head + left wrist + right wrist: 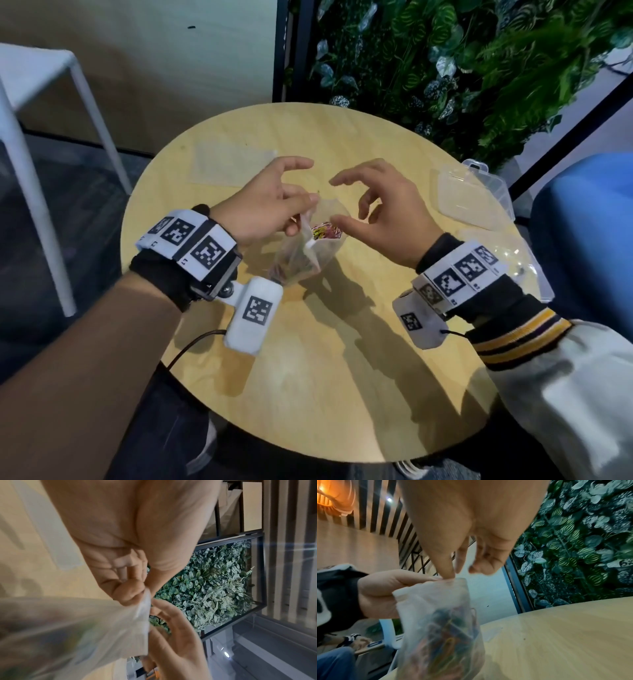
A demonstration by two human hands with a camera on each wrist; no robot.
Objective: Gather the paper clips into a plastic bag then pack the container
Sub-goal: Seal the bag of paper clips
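Observation:
A small clear plastic bag [308, 260] hangs just above the round wooden table [325, 377], with coloured paper clips [323, 231] showing through its open mouth. My left hand [301, 214] pinches the left rim of the bag between thumb and fingers. My right hand [342, 202] is at the opposite rim; its thumb tip touches the edge and its other fingers are spread and loosely curved, holding nothing. In the right wrist view the bag [440, 615] is bulging with clips [450, 635]. The left wrist view shows the pinched bag [77, 628] blurred. The clear plastic container [472, 195] lies open at the table's right.
A second flat plastic bag [229, 164] lies at the table's back left. The container's clear lid [513, 270] rests near the right edge. A white stool [34, 102] stands to the left, a blue seat [582, 222] to the right, a plant wall [479, 68] behind.

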